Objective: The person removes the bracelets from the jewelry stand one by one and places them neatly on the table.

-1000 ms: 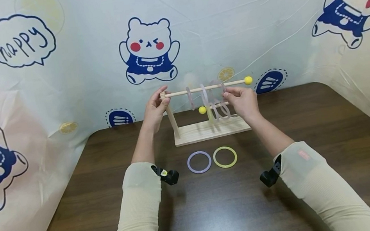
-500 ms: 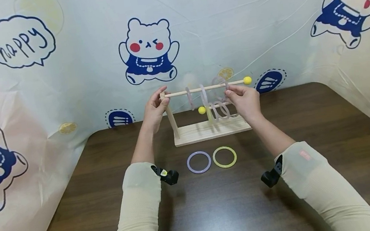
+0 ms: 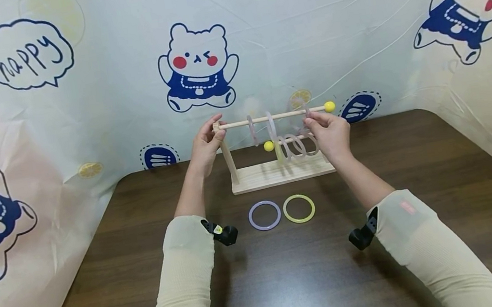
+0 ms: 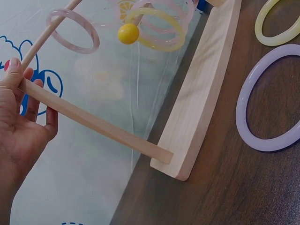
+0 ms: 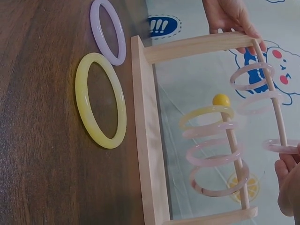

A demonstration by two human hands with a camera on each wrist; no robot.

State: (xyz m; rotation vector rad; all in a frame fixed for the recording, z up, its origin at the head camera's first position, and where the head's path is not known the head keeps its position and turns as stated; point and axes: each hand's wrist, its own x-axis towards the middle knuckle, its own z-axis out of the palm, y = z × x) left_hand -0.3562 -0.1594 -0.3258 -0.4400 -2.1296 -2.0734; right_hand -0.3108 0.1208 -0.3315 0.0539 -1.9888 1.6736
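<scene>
A wooden two-rod bangle stand (image 3: pixel 250 180) is standing near the far edge of the worktop (image 3: pixel 292 283), with the left hand (image 3: pixel 206 146) curling thumb and fingers around the top of its left post (image 4: pixel 98 119). The right hand (image 3: pixel 329 134) is drawing its fingers into a pinch, holding a translucent pink bangle (image 5: pixel 273 148) that is apparently encircling the upper rod (image 3: pixel 234 124) near the yellow end ball (image 3: pixel 329 106). Since that rod is reaching out from one post, a hard sideways tug could be twisting the joint or tipping the frame if the left hand's brace is slackening. The bangle could be snagging on the ball if it is tilting during a pull. Below, four bangles, including a brown-streaked one (image 5: pixel 218 192), are hanging on the lower rod (image 5: pixel 243 197); a dropping wrist could be jostling them. A forward shove could be sliding the base towards the far edge, while a backward jerk could be scattering the loose lavender bangle (image 4: pixel 242 103) and loose yellow bangle (image 5: pixel 82 101), lying flat before the base.
</scene>
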